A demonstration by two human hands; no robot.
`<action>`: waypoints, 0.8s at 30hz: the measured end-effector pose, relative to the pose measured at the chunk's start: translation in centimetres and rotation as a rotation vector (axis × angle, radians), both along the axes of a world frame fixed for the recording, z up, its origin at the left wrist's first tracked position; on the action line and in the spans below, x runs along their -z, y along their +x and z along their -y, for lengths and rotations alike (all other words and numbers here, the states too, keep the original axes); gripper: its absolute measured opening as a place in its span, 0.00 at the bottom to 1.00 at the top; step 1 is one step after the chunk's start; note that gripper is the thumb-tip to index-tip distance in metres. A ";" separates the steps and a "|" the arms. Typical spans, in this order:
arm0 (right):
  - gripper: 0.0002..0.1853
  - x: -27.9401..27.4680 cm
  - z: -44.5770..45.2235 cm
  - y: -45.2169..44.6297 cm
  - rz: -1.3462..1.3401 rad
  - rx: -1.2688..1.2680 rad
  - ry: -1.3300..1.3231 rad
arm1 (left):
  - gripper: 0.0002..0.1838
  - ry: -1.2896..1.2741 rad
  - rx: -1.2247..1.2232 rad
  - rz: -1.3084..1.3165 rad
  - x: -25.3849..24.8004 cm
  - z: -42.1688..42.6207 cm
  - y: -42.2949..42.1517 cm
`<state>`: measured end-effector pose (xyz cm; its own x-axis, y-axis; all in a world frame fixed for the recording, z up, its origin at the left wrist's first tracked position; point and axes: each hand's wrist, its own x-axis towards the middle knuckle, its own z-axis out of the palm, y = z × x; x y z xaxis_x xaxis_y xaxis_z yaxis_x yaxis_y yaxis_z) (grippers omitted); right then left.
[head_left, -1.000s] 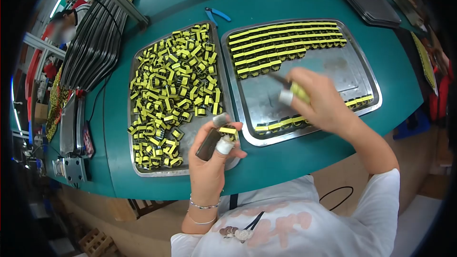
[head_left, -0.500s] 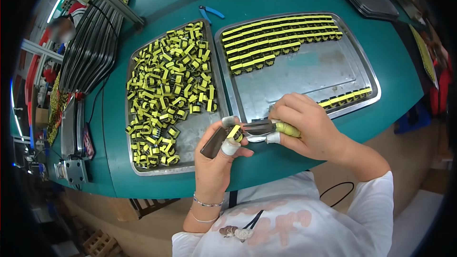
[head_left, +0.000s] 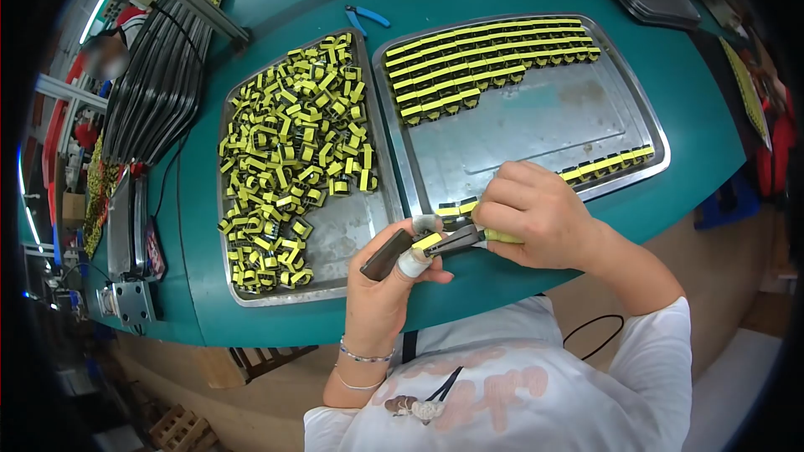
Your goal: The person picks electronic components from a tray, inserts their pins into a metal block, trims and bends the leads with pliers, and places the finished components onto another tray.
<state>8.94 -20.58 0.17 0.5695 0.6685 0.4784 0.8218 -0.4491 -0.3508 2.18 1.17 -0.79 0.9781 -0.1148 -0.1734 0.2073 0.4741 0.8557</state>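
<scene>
Component (head_left: 427, 242) up at the tool's tip, between both hands!
Here it is, small and blocky, bright yellow banding over black, pinched in the taped fingertips of the left hand (head_left: 377, 297), which also grasps a dark block (head_left: 386, 256); the right hand (head_left: 536, 216) grips the dark-jawed tool (head_left: 456, 240), and beyond the left hand, lookalikes (head_left: 289, 151) crowd a metal tray (head_left: 339, 234).
</scene>
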 end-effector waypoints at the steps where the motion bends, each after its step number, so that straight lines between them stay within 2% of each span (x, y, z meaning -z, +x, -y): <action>1: 0.13 0.1 0.1 0.1 0.001 -0.017 0.006 | 0.22 -0.011 0.014 -0.011 -0.1 0.0 0.0; 8: 0.14 -0.4 0.2 -0.2 -0.069 0.027 0.091 | 0.25 0.050 -0.043 0.043 -0.7 0.4 0.2; 14: 0.13 0.0 -0.1 -0.8 -0.003 0.095 0.073 | 0.20 0.040 -0.089 0.082 -0.9 0.9 0.0; 24: 0.12 0.6 -0.4 -1.6 0.074 0.148 0.060 | 0.19 0.260 -0.190 0.263 -0.2 1.5 -0.3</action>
<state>7.32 -20.16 -0.40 0.6213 0.5487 0.5594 0.7729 -0.5469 -0.3219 1.86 -0.36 -0.63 0.9926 0.0867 0.0854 -0.1043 0.2441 0.9641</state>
